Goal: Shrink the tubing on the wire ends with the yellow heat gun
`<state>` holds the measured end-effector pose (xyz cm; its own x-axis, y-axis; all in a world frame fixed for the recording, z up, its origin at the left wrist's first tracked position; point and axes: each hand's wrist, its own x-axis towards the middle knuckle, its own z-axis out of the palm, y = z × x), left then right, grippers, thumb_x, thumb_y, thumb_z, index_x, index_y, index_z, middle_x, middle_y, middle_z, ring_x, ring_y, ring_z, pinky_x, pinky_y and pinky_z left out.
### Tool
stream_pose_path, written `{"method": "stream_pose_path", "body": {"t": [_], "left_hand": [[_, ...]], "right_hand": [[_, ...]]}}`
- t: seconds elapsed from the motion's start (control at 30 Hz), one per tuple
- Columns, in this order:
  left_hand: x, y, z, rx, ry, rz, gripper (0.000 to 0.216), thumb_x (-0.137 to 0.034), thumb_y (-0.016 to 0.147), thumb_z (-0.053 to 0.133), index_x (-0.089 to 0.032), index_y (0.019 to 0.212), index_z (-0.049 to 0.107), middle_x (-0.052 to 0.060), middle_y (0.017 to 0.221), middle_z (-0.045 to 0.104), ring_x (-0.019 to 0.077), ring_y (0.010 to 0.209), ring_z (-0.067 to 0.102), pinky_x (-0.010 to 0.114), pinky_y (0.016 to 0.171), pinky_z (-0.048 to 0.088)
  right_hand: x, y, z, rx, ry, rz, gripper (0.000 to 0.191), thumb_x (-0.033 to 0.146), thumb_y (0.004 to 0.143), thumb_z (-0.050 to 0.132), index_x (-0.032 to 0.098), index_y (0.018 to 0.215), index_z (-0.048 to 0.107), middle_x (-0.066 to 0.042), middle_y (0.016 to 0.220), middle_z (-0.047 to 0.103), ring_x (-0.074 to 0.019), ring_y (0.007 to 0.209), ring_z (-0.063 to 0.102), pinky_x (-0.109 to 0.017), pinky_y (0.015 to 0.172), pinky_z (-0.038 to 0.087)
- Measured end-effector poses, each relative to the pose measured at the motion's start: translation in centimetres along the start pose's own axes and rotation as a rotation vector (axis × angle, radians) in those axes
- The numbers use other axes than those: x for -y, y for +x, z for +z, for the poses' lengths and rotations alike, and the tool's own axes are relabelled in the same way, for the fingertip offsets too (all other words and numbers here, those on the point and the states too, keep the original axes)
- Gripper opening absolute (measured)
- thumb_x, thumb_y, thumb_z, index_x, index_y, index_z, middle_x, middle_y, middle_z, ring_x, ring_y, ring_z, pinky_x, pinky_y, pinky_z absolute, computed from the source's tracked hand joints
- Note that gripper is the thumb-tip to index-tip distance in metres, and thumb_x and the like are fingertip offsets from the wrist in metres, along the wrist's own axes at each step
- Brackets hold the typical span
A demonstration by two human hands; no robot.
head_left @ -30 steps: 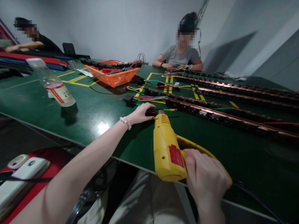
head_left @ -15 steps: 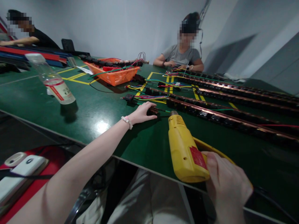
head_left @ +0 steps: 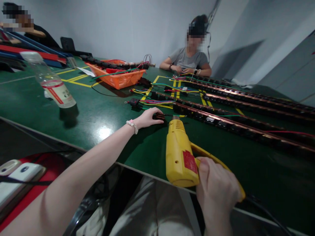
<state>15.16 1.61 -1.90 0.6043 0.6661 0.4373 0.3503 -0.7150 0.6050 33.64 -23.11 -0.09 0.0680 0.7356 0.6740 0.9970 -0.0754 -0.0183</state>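
My right hand (head_left: 218,188) is wrapped round the handle of a yellow heat gun (head_left: 179,154), whose metal nozzle points at the wires just right of my left hand. My left hand (head_left: 149,118), with a bead bracelet at the wrist, lies on the green table (head_left: 98,111) with its fingers closed over a small black connector (head_left: 158,116) with coloured wires. The end of a long black and copper strip (head_left: 221,123) lies right beside the nozzle.
Several more long strips (head_left: 246,95) run off to the right. An orange basket (head_left: 120,77) of wires and a clear plastic bottle (head_left: 52,87) stand at the left. One person sits across the table, another at the far left. A red and white object (head_left: 17,177) lies low left.
The heat gun swung away to the right half a second ago and has now come back left, its nozzle again close to my left hand. My left hand has stayed put.
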Motion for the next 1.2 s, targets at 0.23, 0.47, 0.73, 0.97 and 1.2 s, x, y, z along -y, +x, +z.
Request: {"method": "stream_pose_path", "body": {"t": [0.23,0.47,0.73,0.97,1.2], "left_hand": [[0.2,0.2,0.0,0.007,0.051,0.031,0.035,-0.03,0.073,0.066,-0.015,0.104,0.06,0.008,0.1,0.062,0.0186,0.094,0.059,0.035,0.088,0.047],[0.2,0.0,-0.1,0.019,0.085,0.066,0.034,-0.028,0.075,0.063,-0.016,0.107,0.06,0.007,0.102,0.059,0.0181,0.094,0.059,0.035,0.088,0.047],[0.2,0.0,0.1,0.012,0.093,0.049,0.035,-0.035,0.075,0.065,-0.017,0.104,0.06,0.007,0.099,0.058,0.0182,0.091,0.057,0.035,0.085,0.047],[0.0,-0.4,0.1,0.01,0.125,0.026,0.039,-0.041,0.076,0.063,-0.018,0.107,0.059,0.007,0.101,0.057,0.019,0.093,0.057,0.036,0.086,0.046],[-0.6,-0.4,0.1,0.013,0.14,0.008,0.04,-0.043,0.077,0.061,-0.019,0.108,0.058,0.007,0.103,0.057,0.0204,0.095,0.057,0.038,0.088,0.045]], "right_hand": [[2.4,0.0,0.1,-0.035,0.057,0.005,0.034,0.024,0.093,0.033,0.018,0.077,0.062,-0.001,0.062,0.059,-0.015,0.063,0.05,-0.028,0.067,0.032],[2.0,-0.1,0.2,-0.036,0.089,0.011,0.034,0.024,0.093,0.032,0.018,0.08,0.064,-0.002,0.066,0.063,-0.0141,0.065,0.054,-0.028,0.069,0.033],[-0.5,0.1,0.5,-0.015,0.063,0.029,0.039,0.024,0.093,0.028,0.018,0.08,0.065,-0.002,0.068,0.064,-0.0142,0.065,0.055,-0.028,0.068,0.033],[-3.5,0.1,0.8,0.056,-0.008,0.062,0.045,0.028,0.094,0.022,0.02,0.082,0.065,0.0,0.064,0.063,-0.0144,0.063,0.055,-0.029,0.065,0.033],[-3.4,0.0,0.6,0.043,-0.025,0.13,0.046,0.03,0.094,0.021,0.02,0.082,0.064,-0.001,0.065,0.062,-0.0156,0.066,0.057,-0.03,0.067,0.034]]}}
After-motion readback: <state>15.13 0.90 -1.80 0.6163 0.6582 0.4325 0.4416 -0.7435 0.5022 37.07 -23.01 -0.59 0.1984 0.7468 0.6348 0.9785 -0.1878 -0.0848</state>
